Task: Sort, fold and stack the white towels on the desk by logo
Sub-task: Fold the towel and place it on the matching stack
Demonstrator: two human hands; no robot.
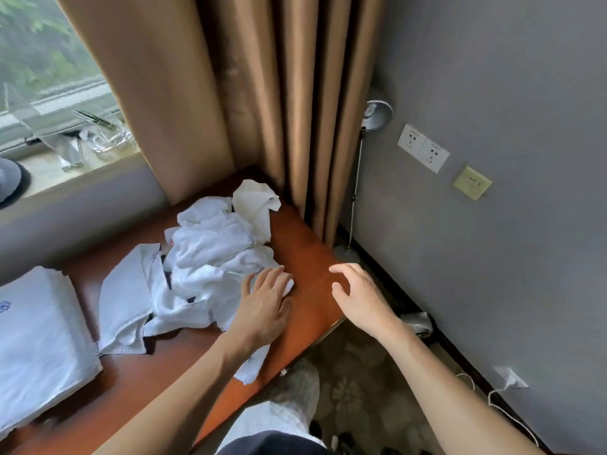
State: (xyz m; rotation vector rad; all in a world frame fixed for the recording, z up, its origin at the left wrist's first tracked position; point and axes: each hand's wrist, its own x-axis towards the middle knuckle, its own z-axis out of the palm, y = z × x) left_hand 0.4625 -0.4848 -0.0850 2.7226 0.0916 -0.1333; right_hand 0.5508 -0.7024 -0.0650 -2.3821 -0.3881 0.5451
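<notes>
Bare left hand (266,307) flat on crumpled towels (213,254), right hand (358,297) loose above glossy desk (312,244)

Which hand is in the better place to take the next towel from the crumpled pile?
Probably the left hand: its fingers lie on the right edge of the crumpled pile, touching a towel. The right hand is open over the bare desk beside the pile, touching no towel.

A hotel-like room. Heavy tan curtains (262,93) hang by a window (42,60). Logo towels (213,257) heap the tabletop (312,257).
</notes>
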